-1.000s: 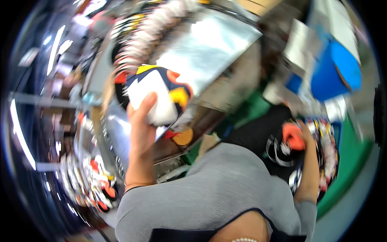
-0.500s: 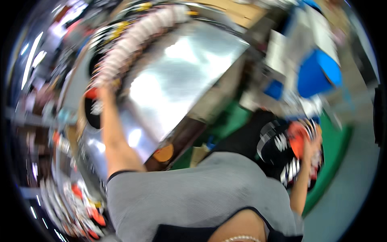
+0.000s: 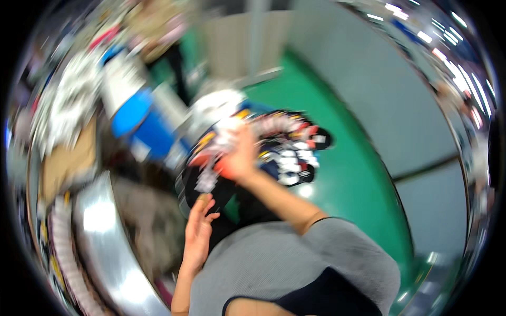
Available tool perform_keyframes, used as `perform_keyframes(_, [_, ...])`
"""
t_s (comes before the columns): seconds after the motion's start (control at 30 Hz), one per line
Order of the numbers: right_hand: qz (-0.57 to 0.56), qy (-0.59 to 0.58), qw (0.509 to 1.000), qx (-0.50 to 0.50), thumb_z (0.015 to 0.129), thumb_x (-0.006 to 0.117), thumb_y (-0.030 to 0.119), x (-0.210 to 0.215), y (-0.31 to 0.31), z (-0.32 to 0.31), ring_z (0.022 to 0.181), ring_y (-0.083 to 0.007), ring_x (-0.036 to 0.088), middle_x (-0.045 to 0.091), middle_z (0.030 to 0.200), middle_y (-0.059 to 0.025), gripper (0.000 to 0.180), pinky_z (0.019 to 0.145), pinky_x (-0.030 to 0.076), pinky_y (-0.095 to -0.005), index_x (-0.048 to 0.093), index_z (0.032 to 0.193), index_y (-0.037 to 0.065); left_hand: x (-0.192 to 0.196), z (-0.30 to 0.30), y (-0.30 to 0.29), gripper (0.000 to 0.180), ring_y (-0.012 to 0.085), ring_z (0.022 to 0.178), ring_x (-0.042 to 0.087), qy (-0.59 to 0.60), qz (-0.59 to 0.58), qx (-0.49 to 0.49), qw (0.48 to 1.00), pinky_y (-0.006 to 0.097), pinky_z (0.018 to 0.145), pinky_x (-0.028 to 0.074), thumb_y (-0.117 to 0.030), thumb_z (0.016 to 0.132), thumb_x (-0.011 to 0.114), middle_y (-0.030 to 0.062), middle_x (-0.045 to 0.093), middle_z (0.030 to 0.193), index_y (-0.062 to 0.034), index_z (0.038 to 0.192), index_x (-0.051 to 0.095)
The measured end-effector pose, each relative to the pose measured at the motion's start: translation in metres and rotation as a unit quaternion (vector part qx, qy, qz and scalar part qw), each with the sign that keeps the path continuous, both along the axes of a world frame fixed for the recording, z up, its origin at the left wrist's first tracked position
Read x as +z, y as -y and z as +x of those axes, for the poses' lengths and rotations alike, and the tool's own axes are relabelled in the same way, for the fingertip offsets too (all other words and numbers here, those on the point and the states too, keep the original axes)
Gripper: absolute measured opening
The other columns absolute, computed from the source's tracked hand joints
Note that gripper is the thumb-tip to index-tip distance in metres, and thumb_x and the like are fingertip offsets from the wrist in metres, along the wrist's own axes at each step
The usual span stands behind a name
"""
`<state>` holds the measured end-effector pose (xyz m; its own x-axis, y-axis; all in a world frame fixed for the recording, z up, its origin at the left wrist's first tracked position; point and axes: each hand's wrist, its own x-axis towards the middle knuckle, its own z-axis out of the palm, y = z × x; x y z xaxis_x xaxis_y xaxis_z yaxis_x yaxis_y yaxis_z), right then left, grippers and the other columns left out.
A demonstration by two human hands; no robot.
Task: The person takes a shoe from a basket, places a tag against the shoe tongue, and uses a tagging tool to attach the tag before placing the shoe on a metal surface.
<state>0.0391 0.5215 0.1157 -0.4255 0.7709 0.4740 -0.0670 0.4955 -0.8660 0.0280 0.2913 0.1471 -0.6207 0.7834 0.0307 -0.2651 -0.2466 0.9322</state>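
I look down over my grey-sleeved chest at a blurred, tilted scene. My right hand (image 3: 238, 158) reaches out ahead of me and is clenched around a small bundle of patterned fabric pieces (image 3: 213, 158), white, red and navy; the blur hides exactly how the fingers sit, but the pieces fan out from my grip, which looks like a way to keep them together as one stack. The bundle hangs just above a big black bag (image 3: 211, 195) whose mouth stands wide. More of the same patterned pieces are lined up in a row (image 3: 287, 150) along the bag's far right rim, overlapping like tiles, apparently so each stays countable.

My left hand (image 3: 197, 237) is nearer to me, released, with fingers spread and palm turned toward the bag's near side. It holds nothing; I cannot tell whether it touches the black material or hovers beside it, perhaps steadying the opening.

To the left, a shiny metal worktop (image 3: 105, 247) curves away, with a strip of small pieces along its left edge. Farther left stands a blue bin (image 3: 139, 124) beside brown cardboard (image 3: 66, 163). Green floor (image 3: 358, 174) spreads to the right.
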Motion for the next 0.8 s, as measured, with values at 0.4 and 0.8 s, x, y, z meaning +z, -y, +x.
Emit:
perform_keyframes(0.4, [-0.124,0.143,0.963,0.193,0.086,0.062,0.031,0.001,-0.040,0.026,0.094,-0.0294,0.055,0.054,0.104,-0.0157,0.051,0.081,0.043,-0.0382,0.037,0.122,0.006,-0.052,-0.058,-0.117,0.059,0.0269,0.113,0.052,0.231,-0.072,-0.034,0.970,0.038,0.097,0.042,-0.040,0.091,0.052,0.0138,0.050,0.128,0.0000,0.133,0.041])
perform_keyframes(0.8, [-0.076,0.151,0.967,0.193,0.080,0.067,0.032,-0.043,-0.061,-0.043,0.079,-0.0242,0.066,0.067,0.084,-0.0126,0.034,0.072,0.050,-0.0343,0.060,0.097,0.004,-0.042,-0.106,-0.030,0.048,0.0202,0.105,0.057,0.152,-0.099,0.079,0.980,0.036,0.093,0.045,-0.033,0.094,0.050,0.0130,0.058,0.117,-0.0004,0.129,0.046])
